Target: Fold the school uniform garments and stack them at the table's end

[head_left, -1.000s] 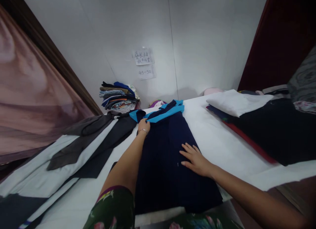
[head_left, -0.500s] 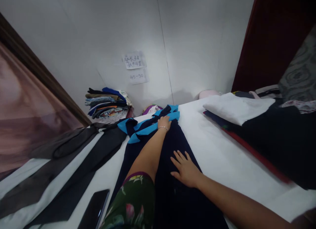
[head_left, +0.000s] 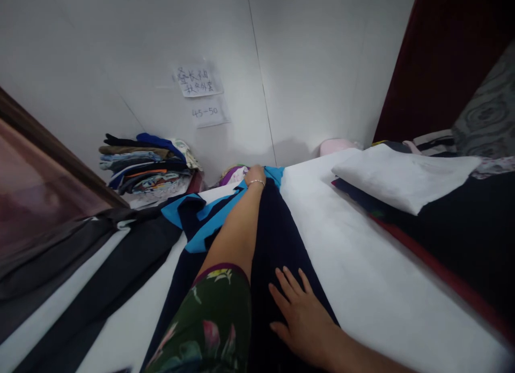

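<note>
Behind navy garment [head_left: 284,228], wall notes [head_left: 210,112] show hndwrtn Chinese & "45-50".

The left forearm [head_left: 237,222] stretches far forward to the left hand [head_left: 255,175], back upward, fingers bent down with tips hidden. Just behind it, the left wrist [head_left: 255,187] looks nearly straight. Much closer to the body, rightward of that hand, the right hand [head_left: 300,314] is palm down, fingers spread, thumb jutting leftward.
</note>
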Demonstrator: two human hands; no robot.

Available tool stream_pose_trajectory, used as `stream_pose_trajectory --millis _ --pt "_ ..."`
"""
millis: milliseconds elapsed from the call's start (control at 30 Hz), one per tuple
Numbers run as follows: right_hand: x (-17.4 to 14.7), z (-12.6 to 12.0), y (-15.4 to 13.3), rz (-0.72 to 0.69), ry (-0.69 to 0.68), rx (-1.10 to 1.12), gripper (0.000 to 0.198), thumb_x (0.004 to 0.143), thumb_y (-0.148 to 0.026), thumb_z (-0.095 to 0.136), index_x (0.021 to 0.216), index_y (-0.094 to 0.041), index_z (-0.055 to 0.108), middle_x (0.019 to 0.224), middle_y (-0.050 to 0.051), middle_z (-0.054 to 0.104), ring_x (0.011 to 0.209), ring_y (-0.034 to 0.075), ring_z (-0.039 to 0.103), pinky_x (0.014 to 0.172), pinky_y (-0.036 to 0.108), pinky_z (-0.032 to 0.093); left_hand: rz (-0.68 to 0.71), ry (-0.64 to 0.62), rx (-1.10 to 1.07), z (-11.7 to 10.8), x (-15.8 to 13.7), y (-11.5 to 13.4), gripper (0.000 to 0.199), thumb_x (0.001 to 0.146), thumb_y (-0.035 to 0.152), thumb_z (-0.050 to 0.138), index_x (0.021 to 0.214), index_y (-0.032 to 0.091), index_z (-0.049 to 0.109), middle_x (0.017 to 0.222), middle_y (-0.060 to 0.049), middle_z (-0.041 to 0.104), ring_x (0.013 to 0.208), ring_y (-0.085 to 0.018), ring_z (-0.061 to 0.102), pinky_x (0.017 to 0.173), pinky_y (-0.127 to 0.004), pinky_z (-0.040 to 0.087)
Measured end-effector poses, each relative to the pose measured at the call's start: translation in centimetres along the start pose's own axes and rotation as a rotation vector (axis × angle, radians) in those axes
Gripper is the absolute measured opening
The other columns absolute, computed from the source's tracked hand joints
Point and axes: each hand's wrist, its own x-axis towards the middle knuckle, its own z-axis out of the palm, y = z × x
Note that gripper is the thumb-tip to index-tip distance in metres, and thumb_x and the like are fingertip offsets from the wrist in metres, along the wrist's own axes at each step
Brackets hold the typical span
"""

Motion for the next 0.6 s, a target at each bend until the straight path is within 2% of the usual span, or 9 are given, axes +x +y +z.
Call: stream_pose_trajectory --millis 67,167,233,300,433,533,600 --pt "0.1 0.1 0.0 0.006 -0.007 0.011 0.068 0.092 -0.06 0.031 0.148 -0.021 0.025 0.155 0.013 0.006 0.142 0.029 -0.003 0.112 0.055 -0.007 -0.06 0.002 -0.006 -0.6 1.4 -0.9 0.039 0.093 0.038 0.037 0.115 0.017 0.062 0.12 -0.018 0.061 0.108 -0.028 0.059 0.084 -0.038 0.045" --pt "0.3 0.2 0.1 0.013 -0.026 0.03 0.07 0.091 -0.06 0.033 0.148 -0.021 0.025 0.155 0.013 0.005 0.142 0.031 -0.003 0.111 0.056 -0.007 -0.111 -0.042 -0.018 0.0 1.6 -2.7 0.036 0.088 0.039 0.048 0.109 0.015 0.066 0.112 -0.02 0.065 0.101 -0.03 0.063 0.081 -0.038 0.046" --pt "0.3 0.2 0.1 0.014 -0.033 0.04 0.071 0.09 -0.06 0.035 0.148 -0.021 0.025 0.155 0.014 0.005 0.142 0.032 -0.002 0.111 0.058 -0.007 -0.093 -0.059 -0.033 0.8 0.8 -3.6 0.034 0.087 0.039 0.05 0.105 0.016 0.067 0.108 -0.018 0.067 0.1 -0.029 0.063 0.081 -0.037 0.046" --pt "0.3 0.1 0.1 0.014 -0.027 0.044 0.07 0.09 -0.06 0.036 0.147 -0.021 0.026 0.154 0.013 0.005 0.141 0.033 -0.001 0.111 0.059 -0.006 -0.043 -0.037 -0.053 1.3 0.0 -3.8 0.035 0.091 0.041 0.043 0.108 0.021 0.066 0.112 -0.013 0.066 0.104 -0.026 0.061 0.084 -0.034 0.045" --pt "0.2 0.0 0.0 0.01 -0.007 0.047 0.068 0.09 -0.057 0.039 0.147 -0.022 0.028 0.155 0.011 0.007 0.141 0.035 0.003 0.111 0.059 -0.004 0.173 0.086 -0.058 1.0 -1.0 -1.8 0.04 0.095 0.041 0.032 0.118 0.025 0.061 0.122 -0.007 0.062 0.113 -0.023 0.054 0.094 -0.033 0.039" --pt "0.2 0.1 0.1 0.005 -0.009 0.046 0.068 0.09 -0.057 0.039 0.147 -0.021 0.028 0.155 0.012 0.007 0.141 0.035 0.002 0.111 0.06 -0.004 0.369 0.089 -0.016 1.1 -1.2 0.7 0.038 0.093 0.041 0.04 0.119 0.023 0.061 0.124 -0.007 0.061 0.115 -0.024 0.051 0.097 -0.035 0.037" --pt "0.3 0.3 0.2 -0.004 -0.018 0.051 0.07 0.09 -0.058 0.038 0.147 -0.02 0.027 0.154 0.014 0.006 0.141 0.035 0.001 0.11 0.06 -0.005 0.418 0.051 0.002 1.9 -1.4 2.1 0.036 0.088 0.041 0.05 0.119 0.025 0.061 0.127 -0.005 0.059 0.119 -0.025 0.047 0.099 -0.037 0.034"
